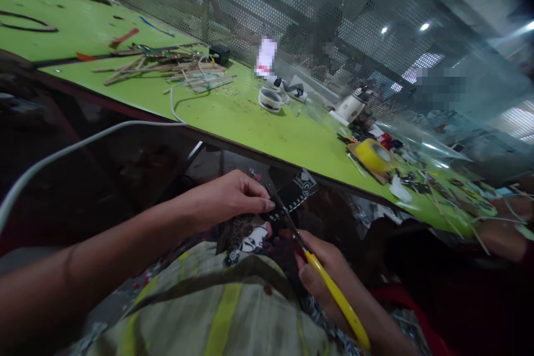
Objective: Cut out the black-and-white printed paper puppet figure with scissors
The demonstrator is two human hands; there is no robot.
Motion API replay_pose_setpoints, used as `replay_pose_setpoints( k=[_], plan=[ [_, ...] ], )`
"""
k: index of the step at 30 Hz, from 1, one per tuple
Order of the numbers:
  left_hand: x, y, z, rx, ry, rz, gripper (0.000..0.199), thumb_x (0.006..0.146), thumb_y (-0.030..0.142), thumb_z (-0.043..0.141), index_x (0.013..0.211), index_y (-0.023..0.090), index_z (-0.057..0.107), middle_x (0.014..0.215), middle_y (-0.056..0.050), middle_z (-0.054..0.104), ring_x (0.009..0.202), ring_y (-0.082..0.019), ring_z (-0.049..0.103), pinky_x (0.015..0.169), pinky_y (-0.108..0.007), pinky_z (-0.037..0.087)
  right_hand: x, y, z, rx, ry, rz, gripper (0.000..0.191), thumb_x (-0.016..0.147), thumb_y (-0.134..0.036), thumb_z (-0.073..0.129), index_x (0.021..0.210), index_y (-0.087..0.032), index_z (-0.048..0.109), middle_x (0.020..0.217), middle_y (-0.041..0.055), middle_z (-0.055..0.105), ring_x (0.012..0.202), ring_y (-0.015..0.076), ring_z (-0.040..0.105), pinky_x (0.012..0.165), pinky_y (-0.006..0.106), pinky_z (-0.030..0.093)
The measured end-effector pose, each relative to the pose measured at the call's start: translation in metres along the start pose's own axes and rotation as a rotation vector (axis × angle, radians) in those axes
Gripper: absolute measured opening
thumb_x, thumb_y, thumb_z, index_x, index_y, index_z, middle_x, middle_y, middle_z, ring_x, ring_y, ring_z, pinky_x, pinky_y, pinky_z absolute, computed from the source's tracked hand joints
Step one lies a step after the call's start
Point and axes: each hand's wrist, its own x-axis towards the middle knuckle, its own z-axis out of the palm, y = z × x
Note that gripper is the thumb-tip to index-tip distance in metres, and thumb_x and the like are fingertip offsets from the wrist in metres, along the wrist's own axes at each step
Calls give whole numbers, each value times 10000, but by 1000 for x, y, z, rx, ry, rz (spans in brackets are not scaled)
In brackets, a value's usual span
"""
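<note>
In front of my lap, my left hand (246,198) pinches the left end of a black piece (294,193) with white printed patterns. My right hand (327,267) is wrapped round scissors with yellow handles (337,297). The metal blades lie across the black piece near my left fingertips, pointing up and left. Whether the blades are cutting into it I cannot tell. Below my hands, a cut-out with a white drawn face (254,240) rests by my checked clothing.
On the green table (250,133) lie thin wooden sticks (137,67), a white tape roll (270,99), yellow tape (373,156) and a white device (352,104). A white cable (104,129) hangs over the edge at left. Another person's hand (511,208) is at the far right.
</note>
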Motion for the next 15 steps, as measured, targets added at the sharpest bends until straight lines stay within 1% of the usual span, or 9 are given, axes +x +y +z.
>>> replay_pose_setpoints(
  k=[3, 6, 8, 12, 15],
  plan=[
    [1, -3, -2, -1, -7, 11, 274, 736, 426, 739, 666, 162, 757, 634, -38, 731, 515, -131, 600, 558, -226, 470, -1, 1, 1, -16, 30, 20, 535, 872, -654, 475, 1018, -165, 639, 861, 25, 618, 732, 139, 525, 661, 218, 430],
    [2, -5, -4, 3, -15, 12, 261, 747, 417, 733, 674, 168, 756, 636, -31, 731, 495, -121, 587, 539, -219, 463, -1, 2, 2, -13, 17, 12, 512, 885, -629, 479, 1037, -167, 639, 895, 36, 630, 764, 151, 545, 681, 226, 438],
    [1, -5, -4, 3, -11, 5, 264, 748, 418, 732, 672, 167, 754, 633, -30, 729, 490, -117, 579, 544, -218, 465, -1, 1, 2, -5, 18, 15, 485, 894, -603, 488, 1031, -164, 640, 894, 36, 634, 750, 146, 550, 668, 222, 438],
    [-2, 0, 0, 17, 4, -1, 274, 731, 424, 737, 652, 162, 753, 642, -43, 723, 556, -136, 594, 605, -238, 478, 0, 0, 1, -33, 22, 16, 511, 888, -622, 479, 1012, -152, 639, 875, 35, 616, 736, 146, 527, 659, 231, 430],
    [-4, 5, 3, 30, 18, -2, 274, 725, 430, 729, 641, 170, 754, 665, -55, 727, 587, -154, 600, 610, -249, 477, 0, -2, 0, -28, 10, 12, 525, 892, -629, 462, 1017, -149, 633, 878, 40, 609, 752, 157, 525, 667, 240, 428]
  ],
)
